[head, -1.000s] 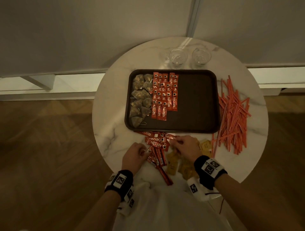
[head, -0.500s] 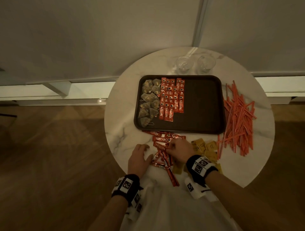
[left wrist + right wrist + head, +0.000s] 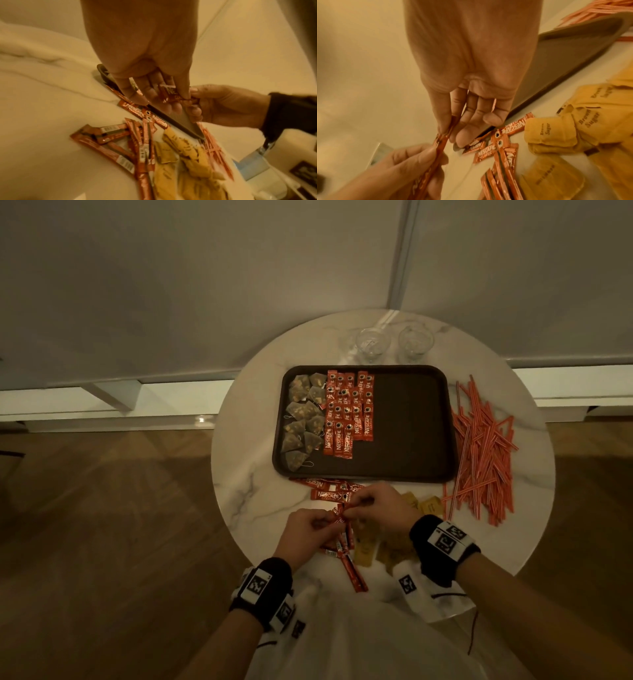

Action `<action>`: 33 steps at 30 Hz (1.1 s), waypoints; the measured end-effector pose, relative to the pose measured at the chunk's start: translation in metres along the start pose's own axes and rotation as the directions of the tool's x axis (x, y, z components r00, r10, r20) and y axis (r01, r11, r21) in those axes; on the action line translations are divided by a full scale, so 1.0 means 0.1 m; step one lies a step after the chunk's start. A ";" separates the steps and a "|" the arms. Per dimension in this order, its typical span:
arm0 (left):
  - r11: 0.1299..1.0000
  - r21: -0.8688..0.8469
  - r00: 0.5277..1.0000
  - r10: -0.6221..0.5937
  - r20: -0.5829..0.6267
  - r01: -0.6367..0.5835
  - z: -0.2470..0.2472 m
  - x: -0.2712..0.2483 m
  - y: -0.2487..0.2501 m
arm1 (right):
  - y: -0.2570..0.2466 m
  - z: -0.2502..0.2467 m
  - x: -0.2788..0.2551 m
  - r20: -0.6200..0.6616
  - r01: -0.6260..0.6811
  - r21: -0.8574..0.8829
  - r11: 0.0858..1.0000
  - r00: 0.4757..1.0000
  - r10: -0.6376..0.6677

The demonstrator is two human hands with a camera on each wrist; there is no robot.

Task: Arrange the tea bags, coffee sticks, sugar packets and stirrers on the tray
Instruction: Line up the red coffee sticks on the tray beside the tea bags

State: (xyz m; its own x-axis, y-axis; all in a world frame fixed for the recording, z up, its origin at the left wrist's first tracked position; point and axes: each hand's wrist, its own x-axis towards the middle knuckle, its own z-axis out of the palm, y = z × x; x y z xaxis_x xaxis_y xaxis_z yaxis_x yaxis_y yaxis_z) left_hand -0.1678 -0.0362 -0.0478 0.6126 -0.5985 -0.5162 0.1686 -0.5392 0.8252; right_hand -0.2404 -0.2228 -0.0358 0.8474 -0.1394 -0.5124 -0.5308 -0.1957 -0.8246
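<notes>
Right, my left hand (image 3: 310, 530) fingers pinch low end of coffee stick (image 3: 339, 517); right hand (image 3: 375, 506) pinches top end, above table (image 3: 239, 474) edge near tray (image 3: 411, 467). Risks: both hold same stick, could tear or slip; loose sticks (image 3: 329, 494) close to edge may get swept off. Sugar packets (image 3: 428, 505), stirrers (image 3: 483, 446) off tray, right.

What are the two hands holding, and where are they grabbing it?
Both pinch red Nescafe coffee sticks. The left hand and the right hand each grip near the sticks' ends, above the table. How many sticks cannot be told.
</notes>
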 end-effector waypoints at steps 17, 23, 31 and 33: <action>0.974 -0.176 0.988 -0.125 0.088 0.140 0.10 0.23 0.16 | 0.09 -0.36 0.17 -0.245 -0.018 0.359 0.933 0.963 0.113; 0.941 -0.312 0.990 -0.140 0.004 0.134 0.17 0.48 0.24 | 0.19 -0.31 0.19 -0.160 -0.091 0.387 0.918 0.973 0.164; 0.952 -0.258 0.985 -0.152 0.077 0.167 0.24 0.75 0.25 | 0.23 -0.31 0.33 -0.162 -0.129 0.392 0.911 0.965 0.207; 0.949 -0.262 0.984 -0.157 0.088 0.175 0.24 0.79 0.28 | 0.22 -0.34 0.39 -0.163 -0.135 0.401 0.906 0.963 0.215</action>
State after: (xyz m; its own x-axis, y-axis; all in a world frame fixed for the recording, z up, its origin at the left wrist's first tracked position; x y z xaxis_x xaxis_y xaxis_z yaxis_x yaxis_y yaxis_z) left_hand -0.1333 -0.1133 -0.0713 0.5078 -0.5562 -0.6578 0.4700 -0.4610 0.7527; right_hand -0.2199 -0.2654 -0.0661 0.6995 -0.3342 -0.6317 -0.5891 0.2306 -0.7744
